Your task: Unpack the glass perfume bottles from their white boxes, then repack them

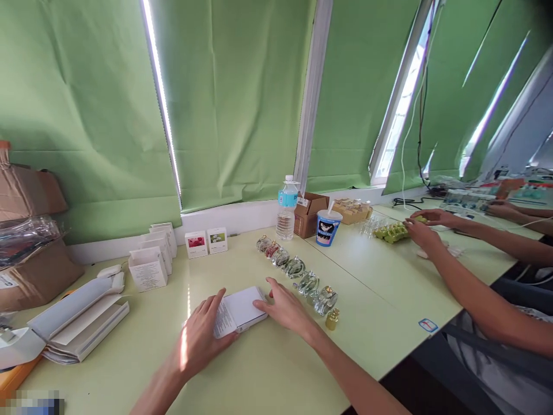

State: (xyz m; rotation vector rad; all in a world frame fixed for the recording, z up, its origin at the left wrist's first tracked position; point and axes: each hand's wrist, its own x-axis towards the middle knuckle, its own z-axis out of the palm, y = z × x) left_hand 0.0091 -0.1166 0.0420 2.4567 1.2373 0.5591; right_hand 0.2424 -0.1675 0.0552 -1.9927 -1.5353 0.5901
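Observation:
A flattened white carton (247,305) with fine print on its left part lies on the table in front of me. My left hand (203,331) grips its left end, the fingers at the far edge and the thumb along the near one. My right hand (287,304) is at the right end, its thumb pressed on the carton and its index finger stretched beyond the edge. Just right of that hand runs a row of glass perfume bottles (308,283). Closest to me in that row stands a small gold cap (332,319).
Upright white boxes (148,269) and flat cartons (93,328) are on the left. Two picture boxes (196,244), a water bottle (286,213), a blue cup (327,229) and a cardboard box (309,216) stand behind. A co-worker's hands (425,230) handle green pieces (390,231) at right.

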